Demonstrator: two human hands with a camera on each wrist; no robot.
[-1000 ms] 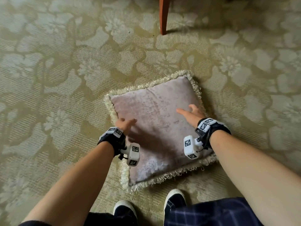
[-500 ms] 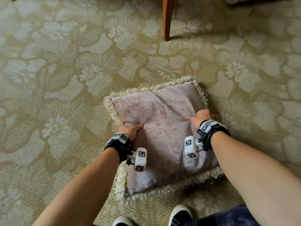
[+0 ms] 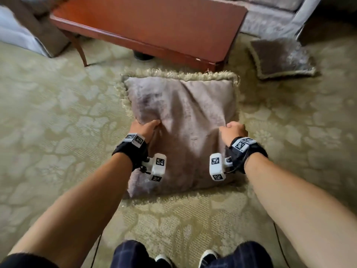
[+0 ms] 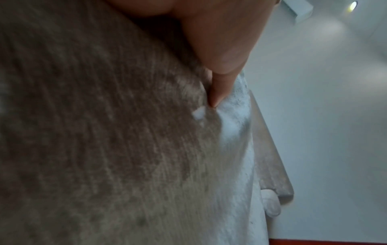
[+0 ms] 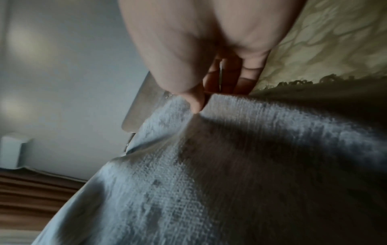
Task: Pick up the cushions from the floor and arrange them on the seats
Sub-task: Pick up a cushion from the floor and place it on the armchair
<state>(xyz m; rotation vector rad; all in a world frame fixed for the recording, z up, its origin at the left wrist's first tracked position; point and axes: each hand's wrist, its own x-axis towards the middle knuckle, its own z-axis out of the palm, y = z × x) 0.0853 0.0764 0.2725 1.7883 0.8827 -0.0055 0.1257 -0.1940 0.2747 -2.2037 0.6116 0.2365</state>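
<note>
A mauve velvet cushion [image 3: 183, 120] with a cream fringe is held up off the carpet in front of me, tilted away. My left hand [image 3: 144, 128] grips its left edge, thumb pressed into the fabric. My right hand [image 3: 232, 130] grips the right edge the same way. The cushion's nap [image 4: 104, 132] fills the left wrist view, with my left hand [image 4: 217, 79] pinching a fold. In the right wrist view my right hand [image 5: 196, 99] pinches the cushion [image 5: 230, 174]. A second, darker fringed cushion [image 3: 280, 57] lies on the carpet at the far right.
A low red-brown wooden table [image 3: 150, 28] stands just beyond the held cushion. A grey sofa [image 3: 274, 14] sits behind it at the top right, and an upholstered seat [image 3: 21, 29] at the top left. Patterned beige carpet [image 3: 58, 122] covers the floor.
Both hands closed on the cushion's side edges and lifted it off the carpet. My view rose, bringing the table, sofa and second cushion into sight.
</note>
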